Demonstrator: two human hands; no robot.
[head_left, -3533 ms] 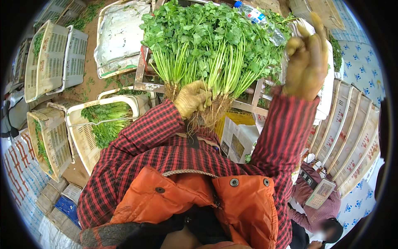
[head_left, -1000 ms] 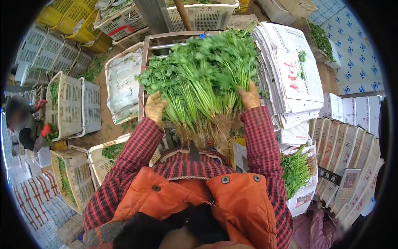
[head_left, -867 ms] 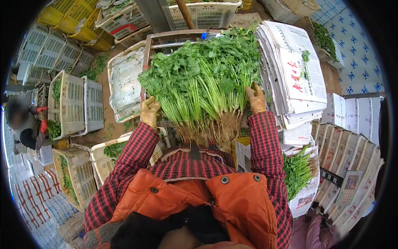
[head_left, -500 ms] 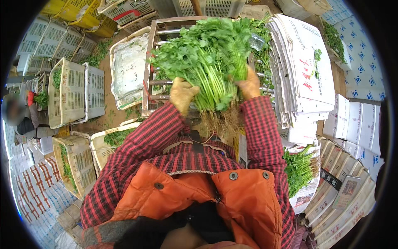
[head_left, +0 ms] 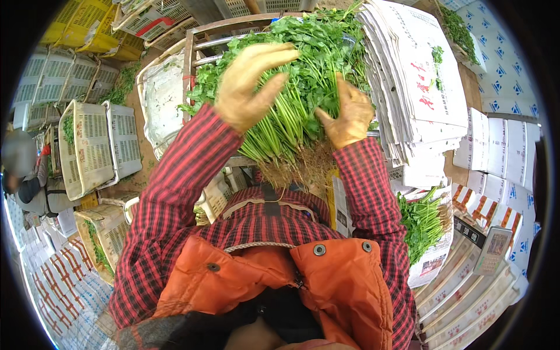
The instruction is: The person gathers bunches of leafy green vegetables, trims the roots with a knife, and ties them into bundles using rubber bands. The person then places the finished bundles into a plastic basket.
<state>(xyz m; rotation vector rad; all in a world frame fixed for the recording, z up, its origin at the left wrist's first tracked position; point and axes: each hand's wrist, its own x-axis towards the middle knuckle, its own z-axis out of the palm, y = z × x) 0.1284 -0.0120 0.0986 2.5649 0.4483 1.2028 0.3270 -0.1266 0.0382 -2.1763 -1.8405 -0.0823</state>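
Note:
A thick heap of leafy celery (head_left: 286, 119) lies on a slatted rack (head_left: 189, 76) in front of me, its leaves at the far end and its brown roots towards my body. My left hand (head_left: 248, 87) is raised over the left part of the stalks, fingers stretched out and thumb apart, holding nothing. At the right edge of the heap, my right hand (head_left: 352, 116) has its thumb and bent fingers spread beside the stalks. Against the heap's right side stands a tall stack of newspapers (head_left: 417, 76).
Another bunch of celery (head_left: 421, 224) rests on newspaper at my right, near a small grey panel (head_left: 494, 251). Pale plastic crates (head_left: 87, 149) and yellow crates (head_left: 87, 26) stand to the left. A person (head_left: 38, 181) is at the far left; white boxes (head_left: 504, 146) line the right.
Both hands have let go of the celery bunch, which now lies on the heap. My left hand has risen over the stalks; the right one has opened beside them.

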